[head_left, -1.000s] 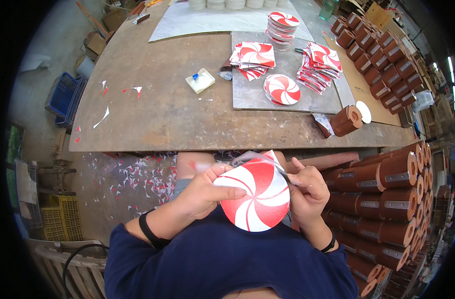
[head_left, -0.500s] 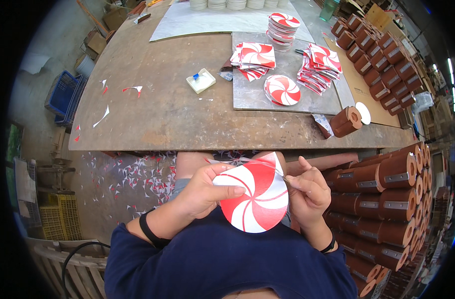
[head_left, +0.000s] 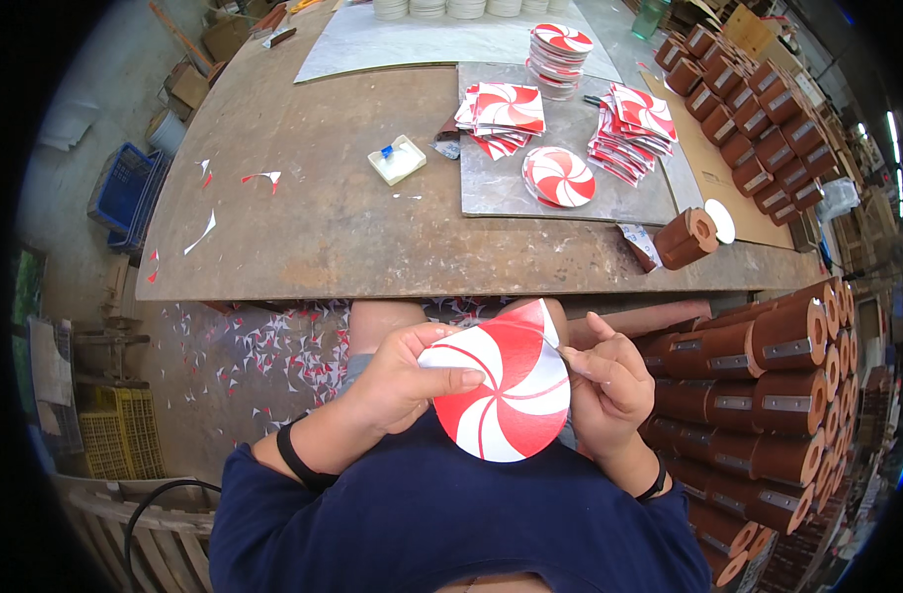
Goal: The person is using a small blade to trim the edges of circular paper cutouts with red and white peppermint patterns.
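Note:
My left hand [head_left: 409,379] grips a red-and-white pinwheel-patterned disc [head_left: 498,395] by its left side, thumb on top and fingers underneath. The disc's edge is round along the bottom and left, while an uncut pointed corner stands at its upper right. My right hand [head_left: 611,382] is closed at the disc's right edge, around small scissors [head_left: 552,341]. Only a thin bit of blade shows near that corner; the handles are hidden by my fingers. On a grey board, beyond the disc, lie a pile of round discs [head_left: 559,177] and square stacks [head_left: 509,109] of the same pattern.
Brown hollow cylinders [head_left: 733,403] are stacked at my right, more [head_left: 753,119] at the table's far right. A small white box [head_left: 398,160] and paper scraps [head_left: 202,230] lie on the worktable [head_left: 323,237]. Scraps litter the floor [head_left: 283,356]. Blue [head_left: 130,188] and yellow crates [head_left: 120,430] stand left.
A thin curved offcut strip seen at the disc's upper edge is gone from there. The scissor blade, earlier across the disc's upper right corner, now shows less. Both hands hardly moved.

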Action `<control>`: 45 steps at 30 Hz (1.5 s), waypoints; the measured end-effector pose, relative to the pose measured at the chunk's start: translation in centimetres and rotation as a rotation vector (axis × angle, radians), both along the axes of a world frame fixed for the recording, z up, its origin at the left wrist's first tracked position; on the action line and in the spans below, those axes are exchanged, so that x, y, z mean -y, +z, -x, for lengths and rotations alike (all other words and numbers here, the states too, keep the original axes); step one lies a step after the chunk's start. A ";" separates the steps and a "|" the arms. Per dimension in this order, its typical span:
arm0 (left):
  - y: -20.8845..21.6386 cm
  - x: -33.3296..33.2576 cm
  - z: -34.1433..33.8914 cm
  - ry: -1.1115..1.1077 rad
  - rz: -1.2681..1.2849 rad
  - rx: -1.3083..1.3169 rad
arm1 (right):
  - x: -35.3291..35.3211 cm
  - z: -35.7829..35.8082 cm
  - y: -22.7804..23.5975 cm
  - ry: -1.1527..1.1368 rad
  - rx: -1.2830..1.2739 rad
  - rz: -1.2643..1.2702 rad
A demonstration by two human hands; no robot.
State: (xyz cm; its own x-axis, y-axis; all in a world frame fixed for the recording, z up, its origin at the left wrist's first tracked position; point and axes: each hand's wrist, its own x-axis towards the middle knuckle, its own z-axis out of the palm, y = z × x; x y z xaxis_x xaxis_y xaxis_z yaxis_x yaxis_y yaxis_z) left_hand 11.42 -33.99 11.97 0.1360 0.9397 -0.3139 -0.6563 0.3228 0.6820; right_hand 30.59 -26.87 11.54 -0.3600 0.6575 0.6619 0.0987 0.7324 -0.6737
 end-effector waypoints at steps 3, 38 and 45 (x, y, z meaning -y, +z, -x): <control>-0.3 0.2 0.1 0.006 -0.019 0.002 | -0.2 0.0 0.2 0.049 -0.023 0.064; -4.3 -0.8 -0.3 -0.050 0.026 0.992 | -1.6 2.7 3.6 -0.137 0.230 -0.590; -3.7 -1.0 -0.4 -0.091 -0.110 0.762 | -2.1 2.1 4.1 -0.048 0.258 -0.577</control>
